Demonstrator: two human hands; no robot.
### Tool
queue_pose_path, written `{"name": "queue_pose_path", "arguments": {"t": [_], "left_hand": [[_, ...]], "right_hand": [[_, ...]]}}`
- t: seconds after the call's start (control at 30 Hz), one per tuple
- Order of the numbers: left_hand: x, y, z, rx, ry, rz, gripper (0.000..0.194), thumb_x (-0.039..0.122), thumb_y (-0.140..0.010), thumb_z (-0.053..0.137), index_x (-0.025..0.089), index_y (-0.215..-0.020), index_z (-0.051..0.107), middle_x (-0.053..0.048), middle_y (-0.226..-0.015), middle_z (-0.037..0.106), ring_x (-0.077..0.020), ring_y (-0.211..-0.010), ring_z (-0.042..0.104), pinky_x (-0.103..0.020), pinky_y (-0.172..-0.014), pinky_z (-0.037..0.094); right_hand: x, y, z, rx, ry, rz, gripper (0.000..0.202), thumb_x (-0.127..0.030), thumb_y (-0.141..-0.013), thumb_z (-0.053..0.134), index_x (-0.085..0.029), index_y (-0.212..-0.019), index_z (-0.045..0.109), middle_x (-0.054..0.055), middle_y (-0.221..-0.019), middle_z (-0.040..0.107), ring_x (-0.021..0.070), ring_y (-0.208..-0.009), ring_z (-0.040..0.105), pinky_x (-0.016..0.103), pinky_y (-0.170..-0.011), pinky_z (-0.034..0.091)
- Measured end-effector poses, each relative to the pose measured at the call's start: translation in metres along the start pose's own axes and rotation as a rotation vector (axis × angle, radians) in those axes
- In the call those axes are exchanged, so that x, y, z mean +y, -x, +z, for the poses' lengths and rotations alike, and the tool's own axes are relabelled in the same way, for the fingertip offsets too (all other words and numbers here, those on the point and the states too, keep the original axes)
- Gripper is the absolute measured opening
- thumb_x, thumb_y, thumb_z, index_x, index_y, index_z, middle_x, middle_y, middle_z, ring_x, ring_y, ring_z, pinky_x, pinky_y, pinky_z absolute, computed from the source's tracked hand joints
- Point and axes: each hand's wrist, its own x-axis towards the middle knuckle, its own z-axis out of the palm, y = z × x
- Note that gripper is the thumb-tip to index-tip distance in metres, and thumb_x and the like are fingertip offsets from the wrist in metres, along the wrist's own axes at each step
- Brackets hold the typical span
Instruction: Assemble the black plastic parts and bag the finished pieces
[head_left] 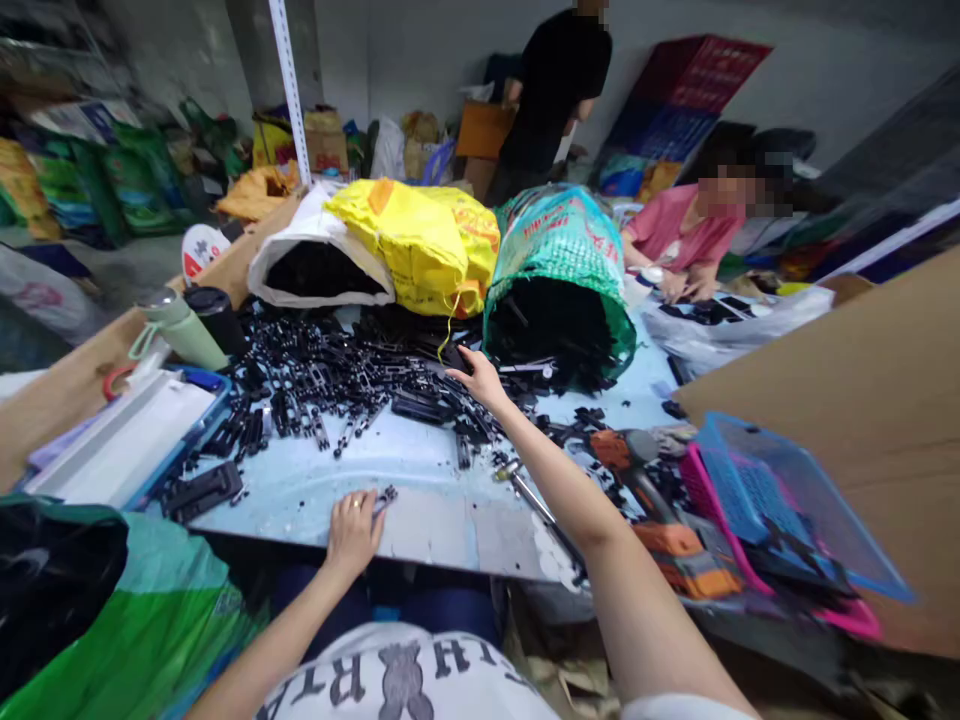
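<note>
Left hand [354, 535]: palm down at the table's near edge, forearm angled in from lower left, ring on one finger; small black part [385, 497] pinched between thumb and fingers. Right hand [480, 380]: arm extended far forward across the table, fingers spread over the pile; at the fingertips, a black piece [453, 357], grip on it impossible to tell.

Counted: small part at left hand, one. Black parts [315, 365] heaped left of and around right hand, too many to count. White sack [322, 245], one, beyond and left of right hand. Yellow sack [405, 245], at least one, just beyond it. Green mesh sack [559, 260], one, beyond and right. Hammer [540, 505], one, nearer than right hand, beneath the forearm. Baskets, two, one pink [709, 500] and one blue [810, 510], well right of both hands. Other people, two, beyond right hand.

Appearance of small part: dark, slim, knobby at the end, pale glints along the side; finer detail too small to tell.
</note>
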Motion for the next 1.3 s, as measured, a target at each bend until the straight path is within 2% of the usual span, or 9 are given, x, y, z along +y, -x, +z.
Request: {"name": "queue_pose_path", "arguments": {"t": [0.3, 0.4, 0.5, 0.63, 0.8, 0.93, 1.1, 1.23, 1.3], "left_hand": [[0.009, -0.016, -0.005, -0.033, 0.327, -0.071, 0.026, 0.019, -0.084, 0.047, 0.015, -0.108, 0.054, -0.012, -0.101, 0.06, -0.0228, -0.096, 0.056, -0.036, -0.085, 0.046], [0.003, -0.016, -0.018, -0.05, 0.495, -0.1, 0.027, 0.022, -0.079, 0.056, 0.017, -0.105, 0.055, -0.008, -0.1, 0.061, -0.0212, -0.095, 0.058, -0.035, -0.084, 0.047], [0.003, -0.015, -0.03, -0.098, 0.575, -0.178, 0.028, 0.028, -0.082, 0.053, 0.017, -0.106, 0.057, -0.008, -0.098, 0.064, -0.0211, -0.091, 0.061, -0.035, -0.083, 0.047], [0.011, -0.017, -0.037, -0.155, 0.695, -0.25, 0.037, 0.031, -0.09, 0.036, 0.016, -0.117, 0.056, -0.007, -0.093, 0.062, -0.0146, -0.068, 0.062, -0.031, -0.074, 0.049], [0.026, -0.026, -0.042, -0.195, 0.891, -0.25, 0.042, 0.036, -0.088, 0.042, 0.018, -0.126, 0.05, -0.006, -0.098, 0.058, -0.0046, -0.044, 0.049, -0.024, -0.053, 0.047], [0.031, -0.036, -0.052, -0.031, 0.834, -0.212, 0.042, 0.035, -0.087, 0.046, 0.018, -0.125, 0.052, -0.007, -0.096, 0.06, -0.0101, -0.063, 0.056, -0.024, -0.062, 0.048], [0.041, -0.041, -0.063, 0.046, 0.69, -0.075, 0.036, 0.031, -0.089, 0.044, 0.016, -0.119, 0.057, -0.007, -0.086, 0.06, -0.0168, -0.083, 0.058, -0.031, -0.078, 0.047], [0.055, -0.04, -0.065, 0.309, 0.679, -0.098, 0.037, 0.027, -0.092, 0.037, 0.014, -0.122, 0.053, -0.012, -0.1, 0.059, -0.0177, -0.093, 0.056, -0.032, -0.082, 0.046], [0.054, -0.043, -0.069, 0.317, 0.69, -0.004, 0.036, 0.026, -0.092, 0.037, 0.016, -0.123, 0.052, -0.011, -0.102, 0.059, -0.017, -0.094, 0.055, -0.032, -0.083, 0.047]], "right_hand": [[-0.051, 0.157, 0.032, -0.212, -0.915, 0.186, 0.046, -0.045, -0.072, 0.064, -0.023, -0.108, 0.045, 0.002, -0.097, 0.061, 0.0165, -0.09, 0.061, 0.034, -0.085, 0.046], [-0.036, 0.197, 0.022, -0.25, -0.739, 0.104, 0.05, -0.042, -0.07, 0.067, -0.022, -0.11, 0.044, 0.005, -0.101, 0.059, 0.0184, -0.094, 0.059, 0.036, -0.086, 0.046], [-0.017, 0.222, 0.01, -0.399, -0.27, -0.045, 0.046, -0.039, -0.071, 0.068, -0.018, -0.109, 0.053, 0.01, -0.105, 0.059, 0.0236, -0.102, 0.054, 0.043, -0.092, 0.04], [-0.028, 0.223, 0.023, -0.456, 0.063, -0.204, 0.047, -0.039, -0.08, 0.059, -0.018, -0.122, 0.051, 0.013, -0.115, 0.055, 0.0275, -0.114, 0.044, 0.052, -0.101, 0.027], [-0.073, 0.205, 0.06, -0.388, -0.517, 0.057, 0.046, -0.042, -0.093, 0.034, -0.023, -0.135, 0.038, 0.007, -0.096, 0.059, 0.0159, -0.077, 0.058, 0.033, -0.07, 0.051], [-0.085, 0.197, 0.059, -0.478, -0.874, 0.199, 0.055, -0.048, -0.09, 0.037, -0.024, -0.139, 0.031, 0.002, -0.083, 0.058, 0.0093, -0.054, 0.052, 0.022, -0.046, 0.047], [-0.083, 0.198, 0.046, -0.492, -0.754, 0.003, 0.053, -0.043, -0.086, 0.05, -0.029, -0.135, 0.039, 0.006, -0.115, 0.053, 0.0068, -0.06, 0.053, 0.022, -0.049, 0.051], [-0.092, 0.201, 0.045, -0.307, -0.741, -0.059, 0.052, -0.041, -0.089, 0.046, -0.028, -0.138, 0.034, 0.007, -0.106, 0.053, 0.008, -0.061, 0.051, 0.024, -0.052, 0.052], [-0.096, 0.201, 0.045, -0.233, -0.7, -0.128, 0.052, -0.041, -0.089, 0.046, -0.026, -0.138, 0.035, 0.006, -0.098, 0.054, 0.0105, -0.066, 0.051, 0.028, -0.06, 0.052]]}}
